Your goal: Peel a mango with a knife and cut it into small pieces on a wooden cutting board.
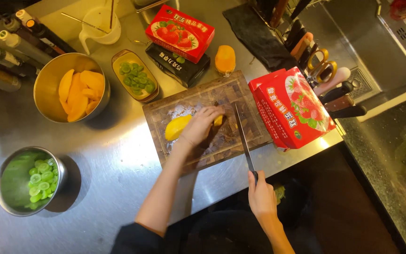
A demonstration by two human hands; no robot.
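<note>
While the left hand [202, 123] presses the peeled yellow mango piece [178, 127] onto the dark wooden cutting board [222, 94], the right hand [261, 192] grips the long steel knife [243, 136] beside it. The mango looks soft and slippery; hold it from above.

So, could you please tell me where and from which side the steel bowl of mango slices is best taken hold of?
Probably by the rim of the steel bowl of mango slices, at its bare lower edge, coming from the counter's front side. The slices pile toward the far right, the bottles crowd the far left, and the small green-fruit dish sits close on the right.
</note>
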